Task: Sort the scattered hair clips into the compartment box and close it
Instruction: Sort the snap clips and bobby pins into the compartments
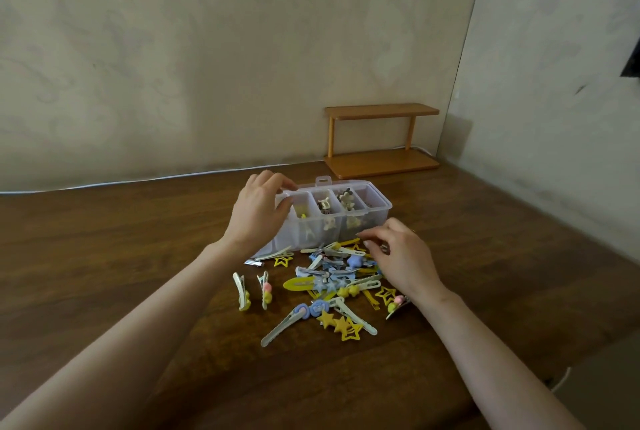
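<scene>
1. Head cam: left hand (258, 213) sits over the left end of a clear plastic four-compartment box (369, 220). Fingers curl over the far rim w/ the thumb at the near rim of the leftmost compt., so it grips the box end. Any clip inside the hand can't be seen.
2. Right hand (405, 258) is at the far-right edge of a pile of yellow, blue and cream hair clips (332, 273). Fingers are bent down, tips touching a yellow bar clip (348, 242). Can't tell whether they pinch it.
3. Box stands upright on the dark wooden table (138, 242), just beyond the pile and touching its far edge. Its clear lid (323, 181) lies open behind. A few clips sit in the compts.; the rightmost is too blurred to read.
4. Pile lies btwn the two forearms. Two cream clips w/ pink and yellow pompoms (242, 291) lie just left of it, apart.
5. Room: wide wood shows left and right of box and pile. Table's edge cuts in at lower right. Wall runs behind the box, w/ a white cable (138, 181) along its foot. Light wooden two-tier shelf (381, 138) stands far right, well apart from the box.
</scene>
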The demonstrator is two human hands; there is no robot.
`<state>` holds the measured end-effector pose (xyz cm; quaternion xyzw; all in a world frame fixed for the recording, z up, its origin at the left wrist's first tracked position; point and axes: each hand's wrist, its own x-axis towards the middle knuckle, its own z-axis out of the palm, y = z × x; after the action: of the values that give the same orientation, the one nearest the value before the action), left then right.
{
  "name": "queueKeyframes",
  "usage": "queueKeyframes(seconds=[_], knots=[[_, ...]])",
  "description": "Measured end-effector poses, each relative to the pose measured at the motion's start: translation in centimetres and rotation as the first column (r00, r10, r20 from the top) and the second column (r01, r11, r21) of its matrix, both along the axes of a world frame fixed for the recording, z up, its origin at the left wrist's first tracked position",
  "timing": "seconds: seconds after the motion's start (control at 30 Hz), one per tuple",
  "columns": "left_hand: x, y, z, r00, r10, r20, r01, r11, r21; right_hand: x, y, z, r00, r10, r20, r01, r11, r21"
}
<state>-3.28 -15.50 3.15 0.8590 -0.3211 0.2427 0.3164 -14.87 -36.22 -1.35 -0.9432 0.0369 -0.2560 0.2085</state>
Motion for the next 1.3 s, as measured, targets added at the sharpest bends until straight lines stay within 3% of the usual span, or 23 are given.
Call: queueKeyframes(seconds=[0.13, 0.37, 0.73, 0.9, 1.07, 1.2, 1.3], knots=[[-1.7, 1.0, -1.1, 0.998, -0.031, 0.051, 0.031, 1.0, 0.001, 0.5, 0.0, 0.3, 0.995, -0.03, -0.097, 0.021, 0.995, -0.093], [-3.3, 0.7, -1.8, 0.993, -0.096, 0.071, 0.095, 0.995, 0.02, 0.3, 1.2, 1.0, 0.99, -0.08, -0.118, 0.064, 0.989, -0.134], [-4.9, -0.8, -3.1, 0.967, -0.216, 0.135, 0.191, 0.965, 0.18, -0.8, 1.0, 0.8, 0.994, -0.084, -0.076, 0.087, 0.996, 0.03], [-5.1, -0.9, -3.1, 0.967, -0.244, 0.077, 0.231, 0.962, 0.147, -1.2, 1.5, 1.4, 0.991, 0.113, 0.065, -0.128, 0.937, 0.324], [-5.2, -0.9, -2.8, 0.959, -0.272, 0.081, 0.26, 0.957, 0.131, -1.3, 2.2, 1.4, 0.974, 0.215, 0.074, -0.228, 0.918, 0.326], [-4.6, -0.6, -2.5, 0.969, -0.218, 0.117, 0.211, 0.975, 0.071, -1.0, 1.7, 1.0, 0.978, 0.16, 0.132, -0.196, 0.921, 0.337], [-3.8, 0.0, -2.0, 0.979, -0.135, 0.156, 0.139, 0.99, -0.012, -0.8, 1.4, 0.8, 0.986, 0.113, 0.122, -0.14, 0.96, 0.242]])
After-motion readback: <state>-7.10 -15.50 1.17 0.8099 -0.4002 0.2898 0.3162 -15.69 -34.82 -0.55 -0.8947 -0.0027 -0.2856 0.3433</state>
